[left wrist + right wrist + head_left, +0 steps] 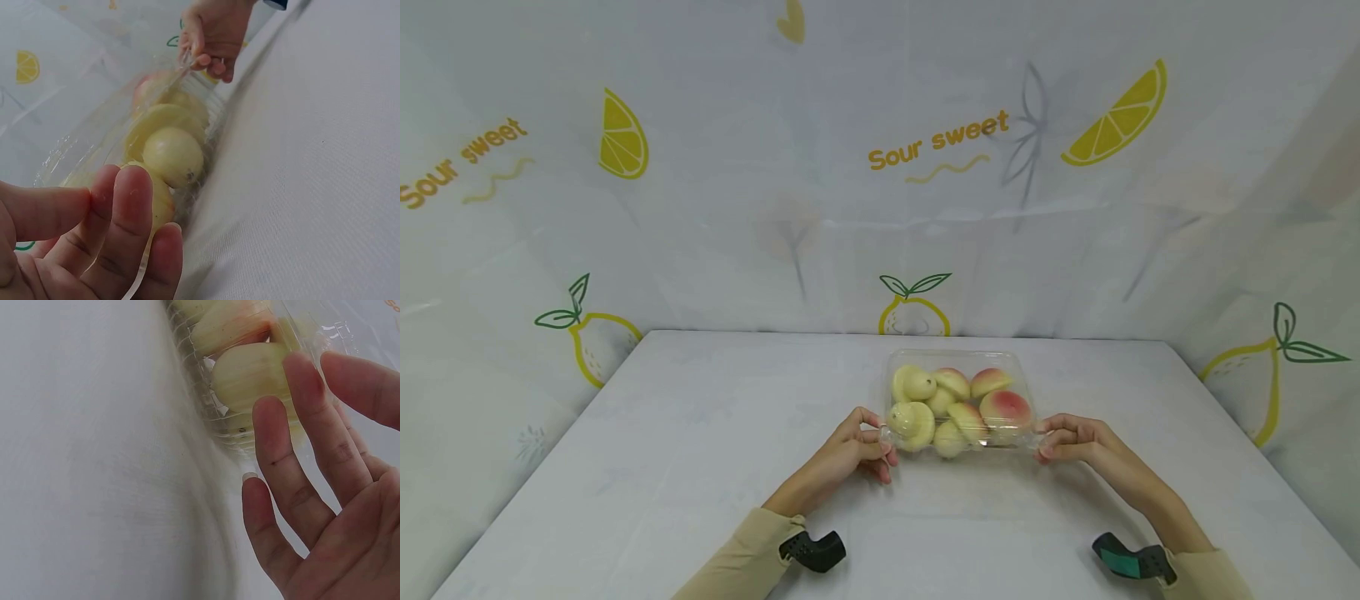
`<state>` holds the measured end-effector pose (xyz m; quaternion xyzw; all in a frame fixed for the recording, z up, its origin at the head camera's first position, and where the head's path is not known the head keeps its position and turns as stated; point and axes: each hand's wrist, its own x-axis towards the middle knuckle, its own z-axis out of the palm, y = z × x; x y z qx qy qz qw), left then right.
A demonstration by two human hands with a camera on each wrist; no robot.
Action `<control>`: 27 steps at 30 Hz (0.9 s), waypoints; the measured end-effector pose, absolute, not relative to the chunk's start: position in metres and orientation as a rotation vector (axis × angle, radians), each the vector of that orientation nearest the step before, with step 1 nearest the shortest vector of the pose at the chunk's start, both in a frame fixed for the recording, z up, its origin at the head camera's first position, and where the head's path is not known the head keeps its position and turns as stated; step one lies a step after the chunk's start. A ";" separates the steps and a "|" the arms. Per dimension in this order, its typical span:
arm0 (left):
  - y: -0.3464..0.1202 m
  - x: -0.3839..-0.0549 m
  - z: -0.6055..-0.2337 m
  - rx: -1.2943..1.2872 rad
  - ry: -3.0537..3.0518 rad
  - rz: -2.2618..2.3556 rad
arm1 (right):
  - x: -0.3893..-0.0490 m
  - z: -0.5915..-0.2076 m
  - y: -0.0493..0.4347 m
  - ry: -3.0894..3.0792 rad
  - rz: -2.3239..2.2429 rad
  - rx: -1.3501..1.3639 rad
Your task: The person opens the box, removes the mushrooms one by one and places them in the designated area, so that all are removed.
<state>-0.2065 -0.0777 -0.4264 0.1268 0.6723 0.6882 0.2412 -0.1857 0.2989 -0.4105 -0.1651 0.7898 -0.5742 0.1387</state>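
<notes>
A clear plastic clamshell box (pixel 955 356) lies on the table, its lid down over several pale yellow fruits (pixel 950 439). Some are blushed red like peaches (pixel 1006 408). My left hand (pixel 848 454) pinches the box's near left corner between thumb and fingers. At the near right corner, my right hand (pixel 1078 440) pinches the rim the same way. The left wrist view shows the fruits (pixel 173 156) through the plastic, with the right hand (pixel 219 34) gripping the far end. In the right wrist view, the ribbed box side (pixel 215 419) stands beside the fingers.
The white table (pixel 715 417) spreads to both sides of the box. Behind it hangs a pale curtain (pixel 737 208) printed with lemons and lettering. Dark wrist straps (pixel 812 552) sit at both sleeves (pixel 741 554).
</notes>
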 end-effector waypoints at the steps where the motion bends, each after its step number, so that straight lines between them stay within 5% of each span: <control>1: -0.078 -0.207 -0.427 0.342 1.834 1.888 | -0.186 -0.411 0.299 2.283 -1.660 -0.476; 27: -0.075 -0.204 -0.423 0.312 1.746 1.968 | -0.186 -0.412 0.296 2.257 -1.679 -0.499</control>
